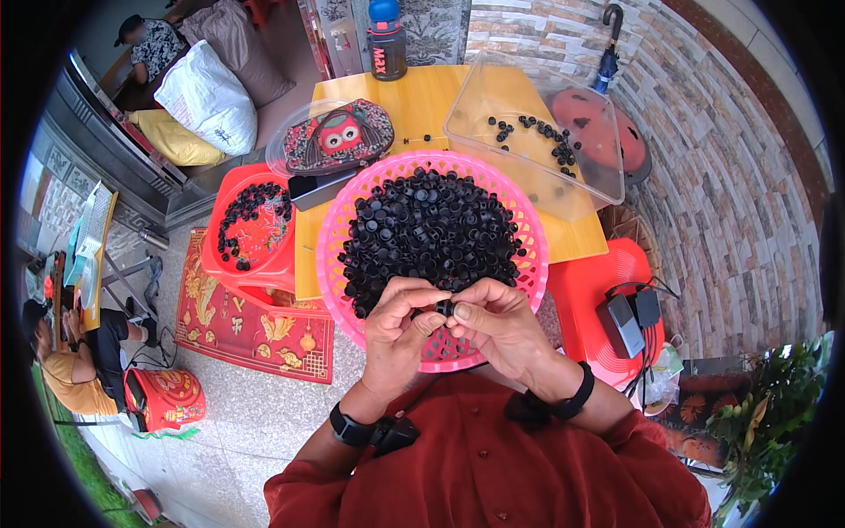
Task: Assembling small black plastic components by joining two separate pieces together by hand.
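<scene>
One black piece [444, 308] between hands [398, 334] [503, 330].

head view | head-worn left fisheye | faces down | near left hand [398, 332], right hand [503, 327]

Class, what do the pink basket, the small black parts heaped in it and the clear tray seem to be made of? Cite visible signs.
Pink basket: probably moulded plastic, slightly glossy; its openwork wall is evenly coloured.
Small black parts: likely plastic, though rubber is possible; they show small highlights.
Clear tray: likely shiny plastic; the tabletop shows through it.
</scene>
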Available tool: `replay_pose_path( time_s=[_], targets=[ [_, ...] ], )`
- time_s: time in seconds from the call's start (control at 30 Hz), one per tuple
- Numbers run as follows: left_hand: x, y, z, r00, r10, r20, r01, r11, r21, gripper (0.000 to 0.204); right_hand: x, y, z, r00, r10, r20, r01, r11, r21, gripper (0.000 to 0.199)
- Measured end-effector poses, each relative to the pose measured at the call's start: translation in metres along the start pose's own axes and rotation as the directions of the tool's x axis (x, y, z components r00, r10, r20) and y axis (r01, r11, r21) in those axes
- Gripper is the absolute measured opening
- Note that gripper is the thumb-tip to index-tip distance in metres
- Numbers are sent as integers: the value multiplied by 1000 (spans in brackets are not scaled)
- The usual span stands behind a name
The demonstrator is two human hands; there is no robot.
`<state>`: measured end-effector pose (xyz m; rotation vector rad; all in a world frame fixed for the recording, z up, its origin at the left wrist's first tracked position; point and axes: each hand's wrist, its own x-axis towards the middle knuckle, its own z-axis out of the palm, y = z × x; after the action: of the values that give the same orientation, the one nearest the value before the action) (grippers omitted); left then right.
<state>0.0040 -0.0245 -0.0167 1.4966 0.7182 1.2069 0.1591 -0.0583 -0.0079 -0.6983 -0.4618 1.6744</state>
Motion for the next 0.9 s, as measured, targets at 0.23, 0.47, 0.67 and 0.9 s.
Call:
replay_pose_path(
  time_s=[0.23, 0.47, 0.67, 0.9],
  targets=[
    [-2, -6, -1, 998, -62, 10, 63, 974, -217, 20, 0, 5, -1, 994, 107, 32, -110, 986, 126, 6],
    [-3, -8, -2, 999, -44, 18, 47, 964, -260, 21, 1, 7, -2, 986, 148, 81, -161, 970, 180, 7],
    [-2, -9, -4, 998, -54, 42, 63, 961, -270, 21, 5, 7, -5, 975, 173, 139, -199, 959, 203, 9],
    [-3, -11, -4, 999, -38, 31, 45, 965, -259, 19, 5, 10, 0, 980, 148, 133, -178, 952, 248, 10]
  ],
)
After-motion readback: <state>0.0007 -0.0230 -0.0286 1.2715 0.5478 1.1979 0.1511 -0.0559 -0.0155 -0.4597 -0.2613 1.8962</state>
